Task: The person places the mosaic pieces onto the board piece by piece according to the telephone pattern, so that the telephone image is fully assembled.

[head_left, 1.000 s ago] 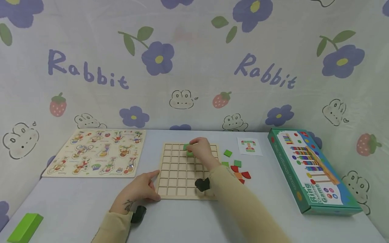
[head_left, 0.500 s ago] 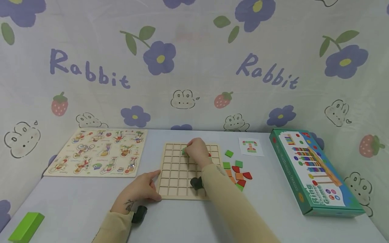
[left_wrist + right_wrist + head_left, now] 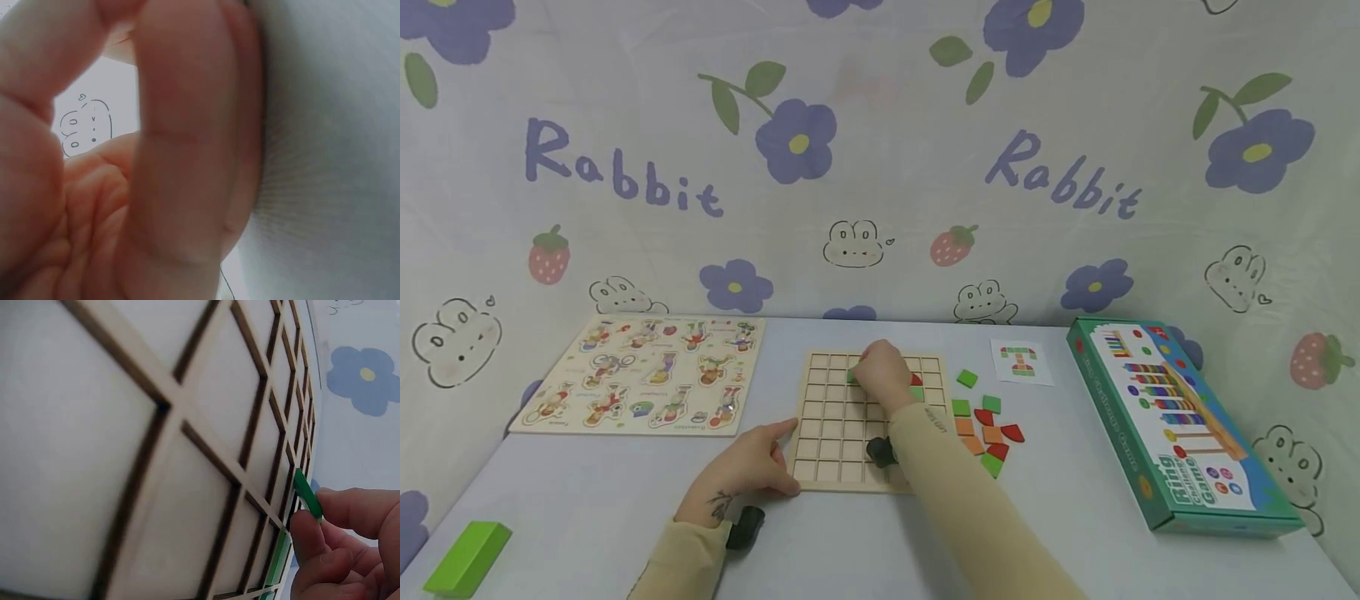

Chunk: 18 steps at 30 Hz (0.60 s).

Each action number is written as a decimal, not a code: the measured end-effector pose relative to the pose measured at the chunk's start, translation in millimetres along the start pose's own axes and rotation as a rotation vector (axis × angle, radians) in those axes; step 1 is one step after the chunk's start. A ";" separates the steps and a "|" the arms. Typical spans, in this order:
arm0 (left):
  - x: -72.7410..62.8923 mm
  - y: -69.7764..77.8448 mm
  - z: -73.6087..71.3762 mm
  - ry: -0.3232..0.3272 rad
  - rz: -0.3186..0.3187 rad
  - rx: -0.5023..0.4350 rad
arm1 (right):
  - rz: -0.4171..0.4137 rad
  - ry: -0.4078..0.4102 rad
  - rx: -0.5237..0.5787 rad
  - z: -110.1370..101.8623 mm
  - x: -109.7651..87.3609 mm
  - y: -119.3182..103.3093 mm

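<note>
A wooden grid board (image 3: 820,429) lies flat in the middle of the table. My right hand (image 3: 883,375) is over its upper cells, pinching a small green tile (image 3: 307,495) between thumb and index finger; the tile is tilted at the grid ribs in the right wrist view. Right of that hand a red piece (image 3: 917,379) and a green square (image 3: 917,392) sit in cells. Another green piece (image 3: 278,559) lies in the grid near the fingers. My left hand (image 3: 741,467) rests at the board's left side, index fingertip on the edge and thumb at the near corner.
Several loose green, red and orange tiles (image 3: 992,435) lie right of the board, below a pattern card (image 3: 1022,362). A green game box (image 3: 1183,433) stands at far right. A picture puzzle board (image 3: 640,375) lies left, a green block (image 3: 467,558) front left.
My right hand has shifted left with the green tile. Red and green pieces on the board, earlier behind the hand, now show. My left hand has stayed at the board's edge.
</note>
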<state>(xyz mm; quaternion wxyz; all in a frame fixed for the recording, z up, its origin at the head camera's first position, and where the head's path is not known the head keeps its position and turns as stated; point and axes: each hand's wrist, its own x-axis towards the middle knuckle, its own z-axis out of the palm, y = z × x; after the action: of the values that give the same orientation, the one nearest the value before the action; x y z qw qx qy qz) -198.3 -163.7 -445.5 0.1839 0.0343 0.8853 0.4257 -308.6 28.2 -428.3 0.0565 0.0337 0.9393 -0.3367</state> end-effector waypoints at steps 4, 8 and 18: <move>0.9 -0.7 1.3 0.003 0.000 -0.006 | -0.013 0.022 -0.055 4.1 0.0 0.4; 1.4 -1.9 3.0 0.006 0.003 -0.008 | -0.013 0.044 -0.107 8.1 -0.3 1.3; 1.1 -0.3 2.1 0.004 -0.021 -0.007 | -0.021 0.062 -0.124 10.1 -4.6 -1.5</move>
<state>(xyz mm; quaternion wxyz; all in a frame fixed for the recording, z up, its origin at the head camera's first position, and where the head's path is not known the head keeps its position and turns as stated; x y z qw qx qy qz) -198.5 -162.0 -447.3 0.1867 0.0235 0.8846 0.4268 -303.3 20.6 -434.5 0.0258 0.0309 0.9599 -0.2774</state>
